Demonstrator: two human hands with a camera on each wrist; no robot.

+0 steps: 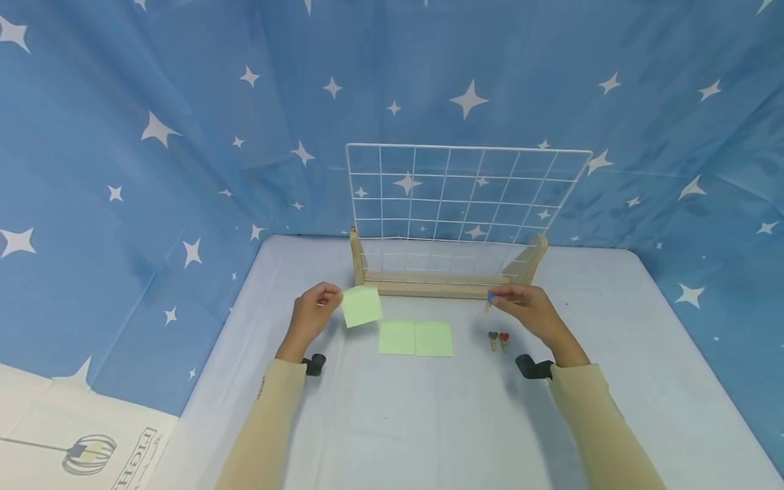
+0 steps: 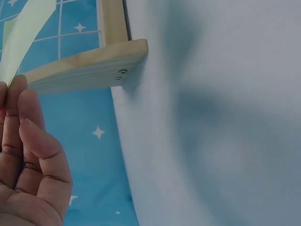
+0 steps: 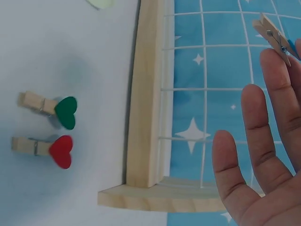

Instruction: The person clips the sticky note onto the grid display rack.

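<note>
My left hand (image 1: 314, 307) pinches a pale green paper note (image 1: 362, 305) by its left edge, above the table. In the left wrist view the note (image 2: 28, 35) rises from the fingertips. My right hand (image 1: 527, 306) pinches a small wooden clothespin with a blue decoration; in the right wrist view the clothespin (image 3: 273, 38) shows its metal spring. Below that hand lie two more clothespins, one with a green heart (image 3: 66, 113) and one with a red heart (image 3: 61, 152). Two green notes (image 1: 397, 337) lie side by side on the table between the hands.
A white wire grid (image 1: 459, 197) leans back in a wooden stand (image 1: 429, 287) behind the hands. The stand's side pieces jut up at both ends. A white cloth covers the table (image 1: 392, 422), and a blue star-patterned curtain (image 1: 392, 61) hangs behind.
</note>
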